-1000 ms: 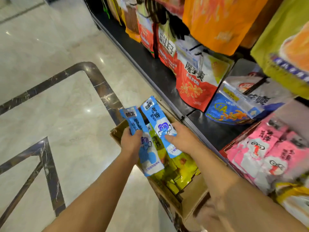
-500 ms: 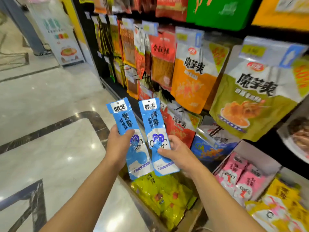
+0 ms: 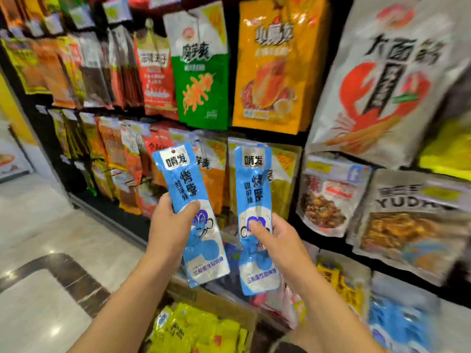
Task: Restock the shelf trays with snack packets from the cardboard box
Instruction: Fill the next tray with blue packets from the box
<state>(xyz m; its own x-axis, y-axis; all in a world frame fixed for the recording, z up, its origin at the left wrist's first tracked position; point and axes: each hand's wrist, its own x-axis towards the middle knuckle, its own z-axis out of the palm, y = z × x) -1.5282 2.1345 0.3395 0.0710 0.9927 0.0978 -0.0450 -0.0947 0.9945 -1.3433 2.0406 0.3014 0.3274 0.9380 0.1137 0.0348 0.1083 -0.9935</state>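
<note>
While each hand holds one packet, the restock is, as I judge, not far along. The cardboard box (image 3: 219,303) below is full of yellow packets (image 3: 198,332) nearly to its rim, so much is left.

The left hand (image 3: 173,225) grips a blue packet (image 3: 182,179) round its middle, thumb on the front. The right hand (image 3: 279,240) pinches a 2nd blue packet (image 3: 254,184) the same way. Both packets are upright in the air, apart from each other, above the far edge of the box & in front of the shelf (image 3: 303,141). Neither is in a tray yet, and I cannot tell which tray is meant.

There is no worktop. The box seems to stand on a pale marble floor (image 3: 38,225) w/ a dark inlay band (image 3: 63,271), by the shelf foot. The shelf rows are dense w/ hanging snack bags, e.g. a green bag (image 3: 204,85) and an orange bag (image 3: 275,72).
</note>
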